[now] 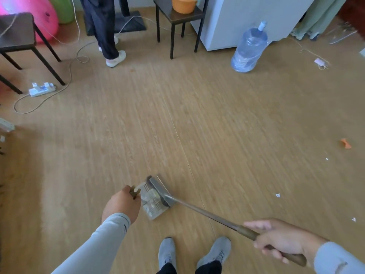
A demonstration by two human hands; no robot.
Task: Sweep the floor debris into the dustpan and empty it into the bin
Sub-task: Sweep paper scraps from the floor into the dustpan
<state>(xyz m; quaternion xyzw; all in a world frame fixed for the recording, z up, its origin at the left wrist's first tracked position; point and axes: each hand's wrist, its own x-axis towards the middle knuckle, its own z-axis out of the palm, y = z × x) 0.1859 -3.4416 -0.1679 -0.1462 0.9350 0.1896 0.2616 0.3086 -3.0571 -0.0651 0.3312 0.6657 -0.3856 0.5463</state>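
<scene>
The light brown wood-pattern floor (177, 115) fills the room. Far ahead of the left hand stands a dark stool with thin black legs (23, 46), beside a white power strip with a long cable (41, 89). Far ahead of the right hand, a clear blue water bottle (249, 48) stands near a pale grey cabinet (246, 18).

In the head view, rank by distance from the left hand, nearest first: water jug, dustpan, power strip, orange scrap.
From the left hand:
1. Dustpan, right beside it, held by its handle.
2. Power strip, far left by the stool.
3. Water jug, far right by the cabinet.
4. Orange scrap, at the right edge.
</scene>
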